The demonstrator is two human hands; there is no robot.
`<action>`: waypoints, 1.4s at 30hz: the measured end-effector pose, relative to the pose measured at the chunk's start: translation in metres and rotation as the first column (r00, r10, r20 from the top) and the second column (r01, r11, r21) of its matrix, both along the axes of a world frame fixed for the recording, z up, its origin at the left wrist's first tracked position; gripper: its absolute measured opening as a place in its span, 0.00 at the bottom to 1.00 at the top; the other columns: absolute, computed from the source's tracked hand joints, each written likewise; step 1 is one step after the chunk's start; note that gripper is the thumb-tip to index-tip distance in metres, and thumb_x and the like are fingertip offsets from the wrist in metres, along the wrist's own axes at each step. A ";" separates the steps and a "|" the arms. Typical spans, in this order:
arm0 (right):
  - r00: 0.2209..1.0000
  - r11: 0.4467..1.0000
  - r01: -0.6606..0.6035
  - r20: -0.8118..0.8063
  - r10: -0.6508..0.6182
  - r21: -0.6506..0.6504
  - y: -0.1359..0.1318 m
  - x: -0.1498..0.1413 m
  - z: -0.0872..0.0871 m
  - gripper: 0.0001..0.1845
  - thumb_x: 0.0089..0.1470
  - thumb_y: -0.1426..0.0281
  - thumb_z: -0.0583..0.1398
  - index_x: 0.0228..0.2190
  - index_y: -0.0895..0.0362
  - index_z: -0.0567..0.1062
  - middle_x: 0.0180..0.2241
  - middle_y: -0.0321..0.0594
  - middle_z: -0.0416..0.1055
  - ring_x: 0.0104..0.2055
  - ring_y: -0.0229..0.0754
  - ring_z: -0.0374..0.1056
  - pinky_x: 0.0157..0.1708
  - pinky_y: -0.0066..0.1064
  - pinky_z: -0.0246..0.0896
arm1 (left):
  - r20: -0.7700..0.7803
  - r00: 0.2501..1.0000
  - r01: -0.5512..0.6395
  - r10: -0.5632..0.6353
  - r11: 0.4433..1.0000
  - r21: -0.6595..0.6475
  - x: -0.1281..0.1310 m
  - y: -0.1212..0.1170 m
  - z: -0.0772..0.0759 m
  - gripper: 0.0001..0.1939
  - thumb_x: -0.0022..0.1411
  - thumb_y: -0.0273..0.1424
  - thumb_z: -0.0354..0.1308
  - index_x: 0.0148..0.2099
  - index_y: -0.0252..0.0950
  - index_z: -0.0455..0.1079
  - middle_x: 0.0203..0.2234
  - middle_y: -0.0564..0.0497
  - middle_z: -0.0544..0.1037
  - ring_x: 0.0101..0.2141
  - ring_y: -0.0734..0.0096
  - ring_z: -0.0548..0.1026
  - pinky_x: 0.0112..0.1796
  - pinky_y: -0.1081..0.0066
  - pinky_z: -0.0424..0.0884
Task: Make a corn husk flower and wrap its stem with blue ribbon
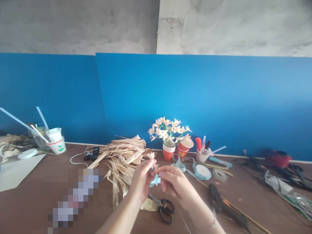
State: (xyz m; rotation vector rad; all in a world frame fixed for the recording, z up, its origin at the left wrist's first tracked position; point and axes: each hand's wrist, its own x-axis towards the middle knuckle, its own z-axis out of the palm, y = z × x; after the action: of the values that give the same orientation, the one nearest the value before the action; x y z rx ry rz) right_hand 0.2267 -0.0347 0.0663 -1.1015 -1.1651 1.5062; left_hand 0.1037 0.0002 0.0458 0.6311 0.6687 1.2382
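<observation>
My left hand (141,180) is closed around the base of a small pale flower (151,155) that looks made of dried husk. Light blue ribbon (156,180) shows between my two hands, just below the flower. Thumb and fingertips of my right hand (175,183) are pinched together at the ribbon, close to my left fingers. Black-handled scissors (164,208) lie on the table under my hands, across a pale piece of husk (149,205). To the left spreads a pile of dried corn husks (124,152).
Finished-looking flowers (168,128) stand in red paper cups (168,152) at the back. Right of them are a blue ribbon roll (202,171), clear tape (219,175) and a pen cup (202,156). A glue gun (225,206) lies at right, near tangled cables (280,180).
</observation>
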 end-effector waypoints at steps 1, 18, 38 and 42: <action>1.000 1.000 0.001 -0.003 -0.001 -0.004 0.000 0.000 0.000 0.13 0.48 0.64 0.59 0.30 0.62 0.75 0.12 0.31 0.67 0.08 0.24 0.44 0.09 0.22 0.26 | 0.002 1.000 0.005 -0.005 1.000 -0.001 0.000 0.000 0.000 0.16 0.48 0.38 0.67 0.32 0.30 0.72 0.21 0.55 0.67 0.18 0.85 0.61 0.20 0.81 0.59; 1.000 1.000 0.003 0.001 -0.003 -0.014 0.000 -0.001 0.001 0.13 0.47 0.65 0.58 0.31 0.63 0.75 0.11 0.30 0.65 0.07 0.24 0.43 0.08 0.22 0.27 | -0.002 1.000 -0.010 0.010 1.000 -0.020 0.003 -0.003 0.004 0.17 0.44 0.38 0.69 0.30 0.30 0.72 0.20 0.55 0.68 0.18 0.84 0.60 0.20 0.81 0.57; 1.000 1.000 0.012 0.012 -0.011 -0.015 -0.001 -0.002 0.002 0.14 0.46 0.64 0.57 0.31 0.62 0.76 0.11 0.29 0.65 0.07 0.25 0.44 0.08 0.21 0.28 | 0.025 0.999 -0.021 0.022 0.999 -0.026 0.003 -0.004 0.007 0.15 0.44 0.37 0.69 0.28 0.30 0.71 0.21 0.55 0.68 0.18 0.83 0.61 0.20 0.80 0.58; 1.000 1.000 0.010 0.013 -0.010 -0.019 -0.001 -0.003 0.002 0.14 0.46 0.66 0.57 0.31 0.62 0.75 0.10 0.29 0.64 0.07 0.25 0.44 0.07 0.21 0.28 | 0.020 1.000 -0.017 0.018 1.000 -0.023 0.004 -0.004 0.005 0.15 0.43 0.37 0.69 0.28 0.31 0.71 0.20 0.55 0.68 0.19 0.83 0.61 0.20 0.80 0.59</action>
State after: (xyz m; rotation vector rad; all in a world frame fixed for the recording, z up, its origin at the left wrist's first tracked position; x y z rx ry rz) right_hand 0.2238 -0.0362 0.0687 -1.1296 -1.1548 1.5068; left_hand 0.1074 -0.0041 0.0510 0.5946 0.6720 1.2502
